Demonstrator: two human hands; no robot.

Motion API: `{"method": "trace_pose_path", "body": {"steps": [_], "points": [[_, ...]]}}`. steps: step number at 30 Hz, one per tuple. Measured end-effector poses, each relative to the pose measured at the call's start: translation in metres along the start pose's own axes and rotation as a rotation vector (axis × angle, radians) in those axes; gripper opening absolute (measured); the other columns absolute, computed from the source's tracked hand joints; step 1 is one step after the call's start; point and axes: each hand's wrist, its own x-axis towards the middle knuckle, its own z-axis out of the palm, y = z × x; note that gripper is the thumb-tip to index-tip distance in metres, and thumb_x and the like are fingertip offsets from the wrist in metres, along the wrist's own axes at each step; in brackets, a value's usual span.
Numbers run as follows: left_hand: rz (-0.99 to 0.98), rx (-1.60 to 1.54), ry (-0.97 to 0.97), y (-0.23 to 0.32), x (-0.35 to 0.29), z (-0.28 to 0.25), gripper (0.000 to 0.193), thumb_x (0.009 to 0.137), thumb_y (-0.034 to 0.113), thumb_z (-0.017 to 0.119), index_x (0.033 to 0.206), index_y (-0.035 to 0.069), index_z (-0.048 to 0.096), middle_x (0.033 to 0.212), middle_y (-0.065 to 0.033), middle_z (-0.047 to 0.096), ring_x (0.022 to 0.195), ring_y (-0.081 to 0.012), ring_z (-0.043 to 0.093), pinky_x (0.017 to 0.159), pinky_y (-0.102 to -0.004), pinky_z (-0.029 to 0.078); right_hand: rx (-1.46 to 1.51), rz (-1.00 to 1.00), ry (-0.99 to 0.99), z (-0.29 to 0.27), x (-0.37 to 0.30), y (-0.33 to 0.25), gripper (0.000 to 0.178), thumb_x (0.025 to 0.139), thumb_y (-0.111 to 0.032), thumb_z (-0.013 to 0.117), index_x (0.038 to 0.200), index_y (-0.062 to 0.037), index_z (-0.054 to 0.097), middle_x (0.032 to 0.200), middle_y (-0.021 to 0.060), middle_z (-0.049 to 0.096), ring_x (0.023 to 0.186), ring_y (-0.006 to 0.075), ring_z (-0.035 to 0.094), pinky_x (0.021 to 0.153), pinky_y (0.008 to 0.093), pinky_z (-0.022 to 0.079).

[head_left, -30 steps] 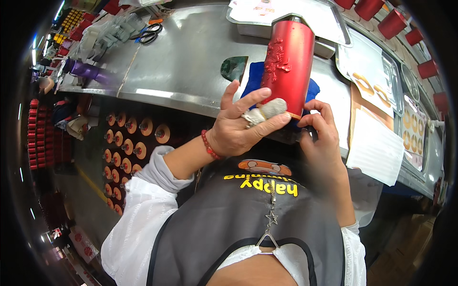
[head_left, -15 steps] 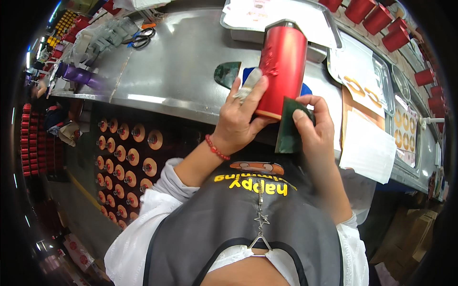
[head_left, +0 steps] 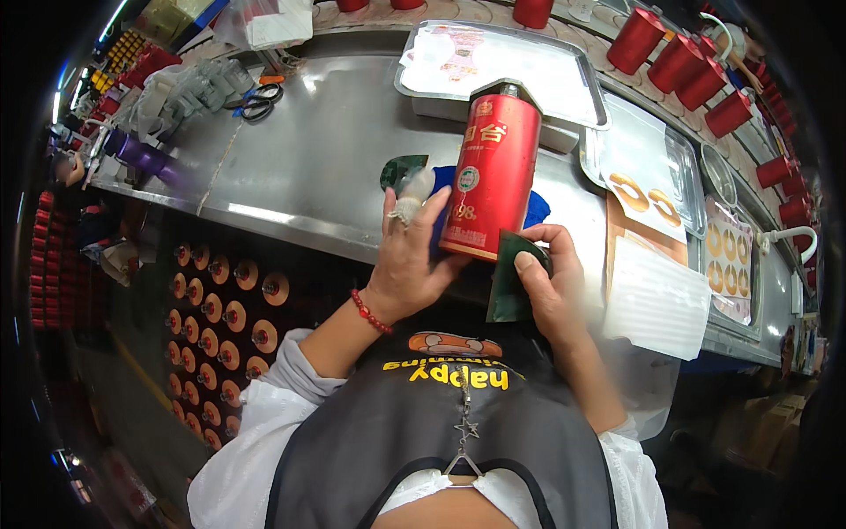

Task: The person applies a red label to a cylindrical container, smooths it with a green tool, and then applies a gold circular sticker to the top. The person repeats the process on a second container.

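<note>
A red bottle (head_left: 493,176) with gold printing lies on a blue support (head_left: 537,210), its dark collar and neck pointing away from me. At its left side my left hand (head_left: 397,273) has its fingers apart. The forefinger and thumb are by the bottle's lower side and near end; a whitish cover wraps one finger. My right hand (head_left: 553,286) pinches a dark green flat piece (head_left: 506,286) between thumb and fingers, close to the bottle's near right corner. Another dark green piece (head_left: 398,170) lies on the metal table beyond my left hand, partly hidden by its fingers.
A metal tray (head_left: 592,84) with printed sheets stands behind the bottle. Sheets with gold rings (head_left: 648,189) and white foam sheets (head_left: 659,286) lie at right. Black scissors (head_left: 257,108) are at far left. Below the table's edge stand several bottles with gold discs (head_left: 211,307). Red bottles (head_left: 634,42) line the far side.
The bottle has turned about its length, so its gold printing now faces up. My left hand has slid off its top to the left side. The green piece stays pinched in my right hand.
</note>
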Motion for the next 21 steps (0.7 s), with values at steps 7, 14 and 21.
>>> {"method": "trace_pose_path", "body": {"steps": [7, 14, 21], "points": [[0.118, -0.151, -0.027, -0.010, 0.003, 0.014, 0.073, 0.081, 0.033, 0.078, 0.142, 0.008, 0.049, 0.141, -0.0188, 0.054, 0.136, -0.0414, 0.045, 0.117, -0.0560, 0.024, -0.017, 0.016, -0.018, -0.003, -0.001, 0.000, 0.021, 0.094, -0.007, 0.059, 0.113, -0.0030, 0.052, 0.090, 0.0001, 0.059, 0.078, 0.0049, 0.052, 0.070, 0.0210, 0.045], [0.276, 0.142, -0.188, 0.030, 0.036, -0.004, 0.073, 0.078, 0.029, 0.081, 0.142, 0.012, 0.051, 0.148, -0.0204, 0.047, 0.141, -0.0398, 0.040, 0.120, -0.0562, 0.016, -0.011, -0.001, -0.008, -0.005, -0.003, 0.002, 0.021, 0.093, -0.006, 0.058, 0.113, -0.0022, 0.052, 0.088, -0.0002, 0.059, 0.077, 0.0048, 0.052, 0.069, 0.0210, 0.044], [0.043, -0.128, -0.134, -0.027, -0.011, 0.004, 0.070, 0.094, 0.046, 0.062, 0.142, -0.002, 0.048, 0.143, -0.0231, 0.052, 0.141, -0.0465, 0.037, 0.118, -0.0526, 0.024, -0.055, -0.021, -0.046, -0.014, -0.006, 0.005, 0.021, 0.093, -0.007, 0.059, 0.112, -0.0029, 0.052, 0.085, 0.0003, 0.059, 0.075, 0.0051, 0.052, 0.067, 0.0222, 0.045]]}}
